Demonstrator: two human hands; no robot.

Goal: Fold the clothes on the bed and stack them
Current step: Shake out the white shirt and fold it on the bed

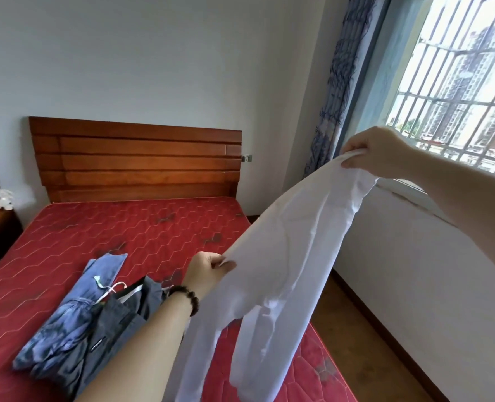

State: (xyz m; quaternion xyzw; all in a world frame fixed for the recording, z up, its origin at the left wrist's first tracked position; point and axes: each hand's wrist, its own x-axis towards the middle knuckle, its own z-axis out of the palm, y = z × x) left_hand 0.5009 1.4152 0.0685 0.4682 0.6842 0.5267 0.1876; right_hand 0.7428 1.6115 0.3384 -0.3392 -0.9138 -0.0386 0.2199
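A: The white garment (284, 256) hangs in the air over the bed's (153, 227) right edge, soft, light and limp. The left hand (208, 271) pinches one edge low; the right hand (377, 152) pinches another high, near the window.

B: Take it by seams or corners, I'd judge. What's unclear?

A: Its type. Its lower end runs out of view, and the dark clothes (110, 323) at near left overlap.

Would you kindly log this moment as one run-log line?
step: spreading white garment | left hand: pinches edge | right hand: pinches edge, raised | bed: blue and grey clothes unfolded
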